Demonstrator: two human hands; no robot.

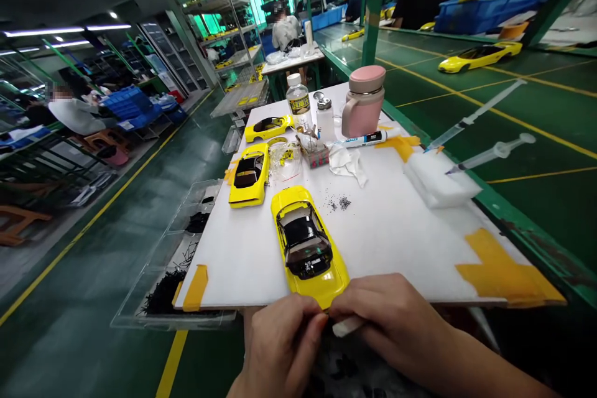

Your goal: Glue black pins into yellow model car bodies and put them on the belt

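Observation:
A yellow toy car body (319, 280) with black roof and dark windows lies on the white board (396, 230), its near end at the front edge. My left hand (284, 339) is closed in a pinch just off that end. Fingertip to fingertip with it, my right hand (392, 311) is also closed. Whatever sits between the fingertips is too small or hidden to name. A whitish piece (349, 325) shows under the right fingers; I cannot tell whether it is cloth or a finger cover. Small black bits (344, 203) lie scattered beyond the car.
Two more yellow car bodies (249, 174) stand at the back left. Behind are a clear bottle (298, 102), a pink mug (366, 102) and a marker (368, 138). Syringes (494, 154) stick in white foam (441, 180) at right. A clear tray (219, 318) with black parts is at left.

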